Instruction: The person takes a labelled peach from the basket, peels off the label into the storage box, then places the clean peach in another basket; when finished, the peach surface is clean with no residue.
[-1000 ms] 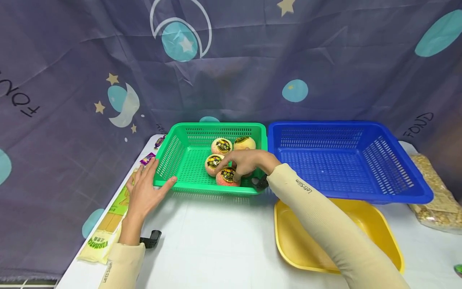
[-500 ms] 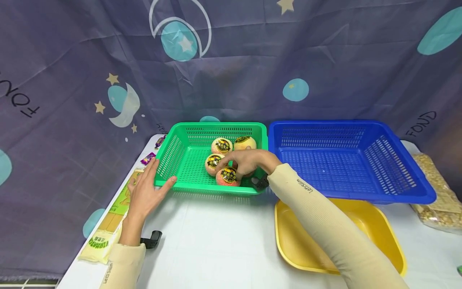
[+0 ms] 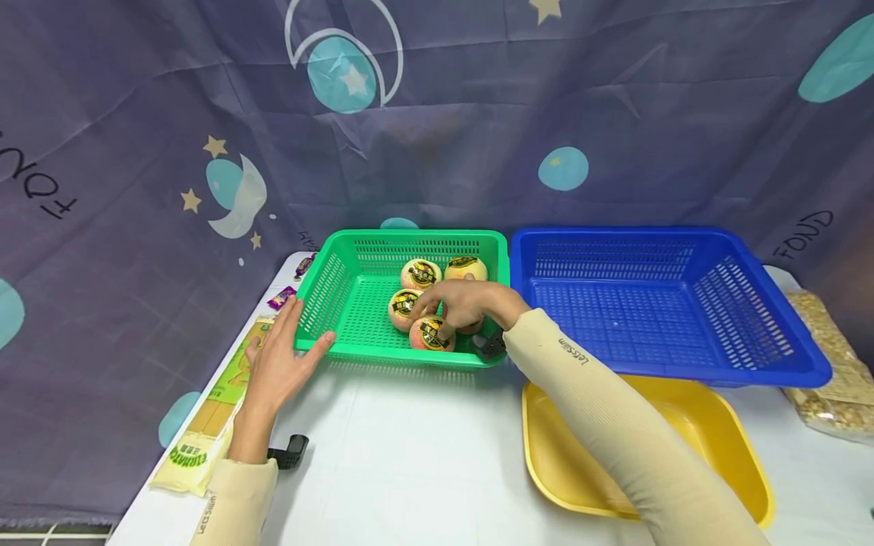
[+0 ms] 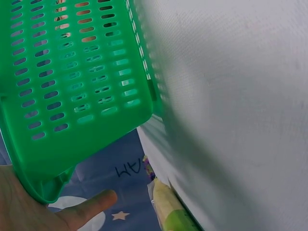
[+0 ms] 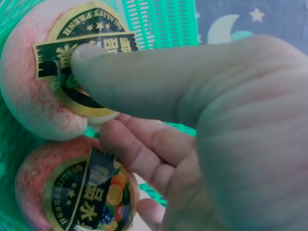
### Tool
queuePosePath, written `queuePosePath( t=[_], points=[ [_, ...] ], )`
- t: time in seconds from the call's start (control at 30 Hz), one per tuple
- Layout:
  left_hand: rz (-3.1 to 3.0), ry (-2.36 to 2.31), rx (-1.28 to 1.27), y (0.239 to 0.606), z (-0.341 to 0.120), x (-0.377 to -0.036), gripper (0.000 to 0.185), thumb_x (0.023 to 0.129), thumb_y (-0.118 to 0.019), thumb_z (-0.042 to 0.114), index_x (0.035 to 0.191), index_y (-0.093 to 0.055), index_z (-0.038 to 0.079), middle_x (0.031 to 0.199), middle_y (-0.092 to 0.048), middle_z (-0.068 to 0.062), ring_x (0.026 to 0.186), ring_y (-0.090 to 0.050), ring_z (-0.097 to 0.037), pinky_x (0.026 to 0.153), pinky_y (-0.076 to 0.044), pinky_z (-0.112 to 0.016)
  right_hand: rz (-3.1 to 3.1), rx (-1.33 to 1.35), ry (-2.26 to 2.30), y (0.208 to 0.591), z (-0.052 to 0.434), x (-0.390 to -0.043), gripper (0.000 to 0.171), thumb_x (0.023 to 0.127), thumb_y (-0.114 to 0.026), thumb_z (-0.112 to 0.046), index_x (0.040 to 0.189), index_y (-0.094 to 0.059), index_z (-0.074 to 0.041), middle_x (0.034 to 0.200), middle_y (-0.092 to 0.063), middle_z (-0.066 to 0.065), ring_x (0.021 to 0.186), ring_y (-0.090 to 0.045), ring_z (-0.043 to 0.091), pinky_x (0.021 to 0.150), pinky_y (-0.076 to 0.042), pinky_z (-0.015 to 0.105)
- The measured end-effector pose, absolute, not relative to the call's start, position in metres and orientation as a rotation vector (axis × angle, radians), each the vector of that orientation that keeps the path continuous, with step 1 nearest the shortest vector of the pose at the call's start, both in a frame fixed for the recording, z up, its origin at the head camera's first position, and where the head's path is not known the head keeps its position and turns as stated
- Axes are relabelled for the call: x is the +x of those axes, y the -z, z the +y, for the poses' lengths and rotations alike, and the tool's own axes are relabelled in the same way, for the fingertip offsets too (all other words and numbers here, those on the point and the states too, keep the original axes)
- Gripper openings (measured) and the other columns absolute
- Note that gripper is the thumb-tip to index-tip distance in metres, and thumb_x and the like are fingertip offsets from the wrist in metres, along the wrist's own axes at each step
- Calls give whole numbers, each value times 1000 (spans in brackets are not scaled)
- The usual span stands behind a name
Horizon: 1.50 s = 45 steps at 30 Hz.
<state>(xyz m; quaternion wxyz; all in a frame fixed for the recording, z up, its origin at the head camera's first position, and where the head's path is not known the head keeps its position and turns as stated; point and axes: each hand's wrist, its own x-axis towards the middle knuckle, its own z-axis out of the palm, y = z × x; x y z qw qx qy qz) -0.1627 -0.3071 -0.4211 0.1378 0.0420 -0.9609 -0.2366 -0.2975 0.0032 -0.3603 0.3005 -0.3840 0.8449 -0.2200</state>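
Note:
In the head view, several pink-and-cream peaches with black-and-gold labels lie in a green slotted basket (image 3: 372, 353). My right hand (image 3: 463, 303) reaches in from the right and grips the front peach (image 3: 430, 334). In the right wrist view its thumb rests on that peach's label (image 5: 48, 62), with the fingers curled beneath, beside a second peach (image 5: 38, 183). One peach behind the hand is mostly hidden. At the basket's left front corner my left hand (image 3: 280, 371) touches the rim, its fingers straight and spread. The left wrist view shows its thumb standing away from the basket wall (image 4: 82, 139).
A blue basket (image 3: 655, 368) stands right beside the green one, with a yellow bin (image 3: 546, 470) in front of it. A clear bag of grains (image 3: 822, 364) lies far right. Purple-wrapped candies (image 3: 281, 298) and packets (image 3: 184, 461) line the table's left edge.
The front peach's label has turned slightly under my right hand. Both hands otherwise keep their places; the head view has shifted a little.

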Motion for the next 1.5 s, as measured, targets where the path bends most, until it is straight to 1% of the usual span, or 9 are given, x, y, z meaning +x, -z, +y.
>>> queuePosePath(
  t=[0.1,0.2,0.3,0.43,0.73,1.0,1.2,1.4,1.5],
  points=[
    [-2778,684,124,420,-307,-163,89,95,-58,62,162,-27,12,171,-21,-9,150,-31,-46,107,-10,-83,2296,-1088,510,360,3,-299,60,83,-79,-3,134,-68,-33,137,-61,-6,123,-54,17,118,-19,60],
    [-2780,685,126,420,-307,-163,89,95,-58,62,162,-27,12,171,-20,-9,151,-31,-46,107,-10,-84,2278,-1082,482,361,4,-300,66,81,-82,-3,135,-66,-38,142,-56,-5,125,-50,23,113,-28,57],
    [-2782,690,129,420,-307,-163,90,95,-58,62,162,-26,12,171,-19,-8,151,-30,-46,107,-10,-84,2195,-1047,494,362,3,-302,74,81,-79,3,139,-61,-40,149,-49,-2,114,-49,22,87,-46,42],
    [-2788,698,129,420,-307,-162,90,95,-58,62,163,-25,13,172,-18,-8,151,-30,-46,107,-10,-83,2121,-1013,481,364,2,-303,82,82,-73,8,145,-55,-42,152,-47,0,102,-50,21,59,-43,27],
    [-2791,700,130,422,-308,-161,89,96,-58,62,163,-25,12,172,-18,-7,150,-30,-47,107,-10,-83,2078,-999,500,367,-3,-305,78,84,-77,3,147,-54,-37,150,-48,2,100,-55,19,60,-45,28],
    [-2808,687,137,421,-307,-162,90,96,-56,63,163,-23,13,173,-15,-4,150,-31,-47,108,-11,-82,2056,-984,573,370,-5,-308,68,85,-81,-8,144,-58,-34,142,-51,2,114,-54,20,73,-52,30],
    [-2804,697,131,420,-305,-163,90,96,-57,62,163,-24,12,172,-15,-5,150,-31,-47,107,-11,-82,2054,-1070,571,370,-3,-308,69,86,-81,-9,147,-56,-29,154,-45,1,128,-52,17,96,-52,31],
    [-2823,708,130,420,-305,-163,90,97,-55,63,163,-22,12,173,-13,-6,151,-28,-47,108,-9,-83,2059,-1038,625,366,1,-306,66,84,-84,-12,142,-60,-31,152,-48,-1,96,-53,15,78,-49,29],
    [-2825,707,136,419,-306,-162,91,96,-55,64,164,-21,13,173,-12,-6,152,-27,-48,108,-9,-82,2072,-1064,654,361,2,-305,64,83,-85,-15,139,-62,-33,154,-47,-3,100,-54,16,82,-49,32]
  ],
)
